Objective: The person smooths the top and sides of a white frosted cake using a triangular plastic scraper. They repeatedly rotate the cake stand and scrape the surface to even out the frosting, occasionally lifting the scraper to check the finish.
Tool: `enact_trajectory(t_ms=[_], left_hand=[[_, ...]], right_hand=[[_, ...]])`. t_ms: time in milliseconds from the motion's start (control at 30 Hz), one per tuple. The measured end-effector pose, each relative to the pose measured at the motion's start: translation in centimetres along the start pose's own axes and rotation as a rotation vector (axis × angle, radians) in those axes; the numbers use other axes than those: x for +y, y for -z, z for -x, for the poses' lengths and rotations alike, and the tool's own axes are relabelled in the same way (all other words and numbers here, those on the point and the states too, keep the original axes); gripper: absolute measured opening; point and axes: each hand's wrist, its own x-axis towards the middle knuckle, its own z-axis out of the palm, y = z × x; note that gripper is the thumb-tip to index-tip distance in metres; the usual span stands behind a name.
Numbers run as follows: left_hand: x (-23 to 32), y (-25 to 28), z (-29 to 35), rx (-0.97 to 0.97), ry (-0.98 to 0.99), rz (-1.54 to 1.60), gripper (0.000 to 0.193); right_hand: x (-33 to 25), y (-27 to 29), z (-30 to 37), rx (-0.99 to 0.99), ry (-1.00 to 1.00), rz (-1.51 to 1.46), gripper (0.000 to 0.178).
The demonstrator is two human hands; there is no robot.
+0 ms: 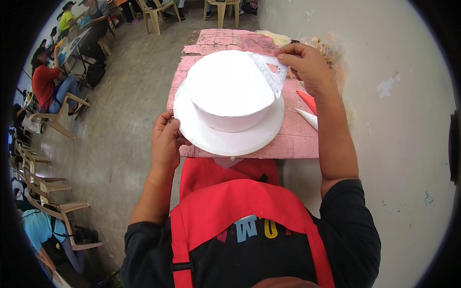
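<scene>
A white round cake-like form (229, 89) stands on a white round board (211, 139) on a pink tiled surface (297, 144). My left hand (165, 141) grips the board's left rim. At the form's upper right side, my right hand (305, 65) holds a clear plastic set square (271, 69) flat against the top edge. I wear a red apron over a dark shirt.
A red piping bag (307, 101) and a white one (307, 117) lie on the pink surface right of the board. A white wall (394, 96) rises on the right. Other people sit at a table with plastic chairs (57, 115) at the far left.
</scene>
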Motion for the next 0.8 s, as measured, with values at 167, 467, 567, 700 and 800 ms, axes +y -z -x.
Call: enact_trajectory(t_ms=[167, 467, 567, 700, 800], left_hand=[[-0.1, 0.1, -0.1, -0.026, 0.003, -0.017, 0.031], [0.5, -1.0, 0.2, 0.043, -0.01, 0.022, 0.031], [0.2, -0.9, 0.1, 0.035, -0.018, 0.012, 0.032], [0.1, -0.8, -0.1, 0.033, -0.018, 0.017, 0.033], [0.0, -0.6, 0.0, 0.033, -0.019, 0.02, 0.032]], right_hand=[[1.1, 2.0, -0.3, 0.065, -0.044, -0.023, 0.019], [-2.0, 0.0, -1.5, -0.071, 0.019, -0.034, 0.022], [-2.9, -1.9, -2.5, -0.299, 0.079, 0.024, 0.024], [-2.7, -2.9, -3.8, -0.349, 0.083, 0.078, 0.023], [-3.3, -2.5, -3.6, -0.317, 0.081, 0.171, 0.022]])
